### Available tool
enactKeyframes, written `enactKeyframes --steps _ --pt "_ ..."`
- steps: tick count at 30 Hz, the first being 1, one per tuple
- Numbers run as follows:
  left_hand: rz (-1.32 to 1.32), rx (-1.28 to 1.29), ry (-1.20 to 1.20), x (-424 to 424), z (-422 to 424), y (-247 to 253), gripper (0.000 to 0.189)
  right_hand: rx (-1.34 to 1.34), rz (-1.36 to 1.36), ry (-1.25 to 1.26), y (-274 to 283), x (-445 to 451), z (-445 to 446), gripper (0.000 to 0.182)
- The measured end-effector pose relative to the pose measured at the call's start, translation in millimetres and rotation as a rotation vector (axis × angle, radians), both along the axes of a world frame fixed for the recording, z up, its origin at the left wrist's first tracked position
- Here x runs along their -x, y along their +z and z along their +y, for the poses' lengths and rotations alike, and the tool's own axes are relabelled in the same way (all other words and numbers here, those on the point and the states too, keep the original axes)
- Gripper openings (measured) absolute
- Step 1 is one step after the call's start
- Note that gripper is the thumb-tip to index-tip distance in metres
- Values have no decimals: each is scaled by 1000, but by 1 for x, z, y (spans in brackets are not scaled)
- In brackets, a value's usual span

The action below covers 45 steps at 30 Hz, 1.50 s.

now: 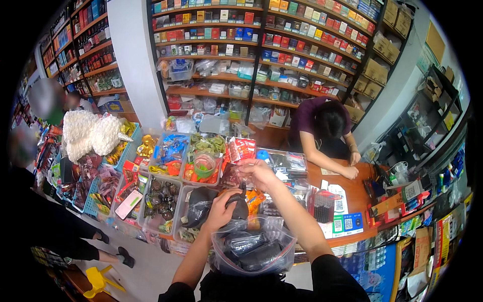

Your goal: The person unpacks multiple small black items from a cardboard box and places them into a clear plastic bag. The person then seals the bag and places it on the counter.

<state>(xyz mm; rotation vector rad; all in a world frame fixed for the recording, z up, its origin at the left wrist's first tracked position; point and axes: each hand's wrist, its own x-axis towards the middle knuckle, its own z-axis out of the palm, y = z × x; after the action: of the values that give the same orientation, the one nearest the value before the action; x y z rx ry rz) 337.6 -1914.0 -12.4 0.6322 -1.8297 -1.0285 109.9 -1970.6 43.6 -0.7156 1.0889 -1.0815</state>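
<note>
A black plastic bag (238, 205) is gathered upright in my left hand (222, 209), its twisted neck pointing up. Above it, my right hand (260, 173) has thumb and fingers bent close together. Whether anything thin is between them cannot be made out. A dark red snack packet (231, 175) lies just behind those fingertips. Close to my body, a clear zip-top bag (222, 251) stands with its mouth wide, holding black-wrapped bundles (251, 251). To the left of my left hand, another black plastic bag (200, 204) sits in a clear bin (181, 228).
Bins of wrapped snacks (162, 200) line the counter's left, with a phone (129, 204) on them. Across the wooden counter (354, 188) a person (324, 120) leans forward. Cigarette shelves (207, 41) stand behind. A yellow stool (100, 281) is on the floor, lower left.
</note>
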Motion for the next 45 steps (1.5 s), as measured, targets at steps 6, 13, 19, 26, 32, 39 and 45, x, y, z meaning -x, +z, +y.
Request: enactKeyframes --steps 6,13,19,26,32,39,45 --pt "31 -104 70 9 -4 -5 34 133 -108 -5 25 6 16 27" --pt "86 -315 288 18 -30 -32 33 566 305 -99 37 -16 59 31" --pt "136 -387 367 19 -52 -53 31 568 561 -73 40 -54 87 29" --pt "307 -599 449 30 -74 -73 31 812 859 242 0 -77 127 18" --pt "366 -707 484 28 -82 -82 30 928 944 354 -2 -67 148 19" --pt "735 -979 458 21 -93 -67 18 862 856 243 17 -56 147 16" --pt "996 -1180 411 4 -98 -25 16 954 709 -187 28 -42 139 9"
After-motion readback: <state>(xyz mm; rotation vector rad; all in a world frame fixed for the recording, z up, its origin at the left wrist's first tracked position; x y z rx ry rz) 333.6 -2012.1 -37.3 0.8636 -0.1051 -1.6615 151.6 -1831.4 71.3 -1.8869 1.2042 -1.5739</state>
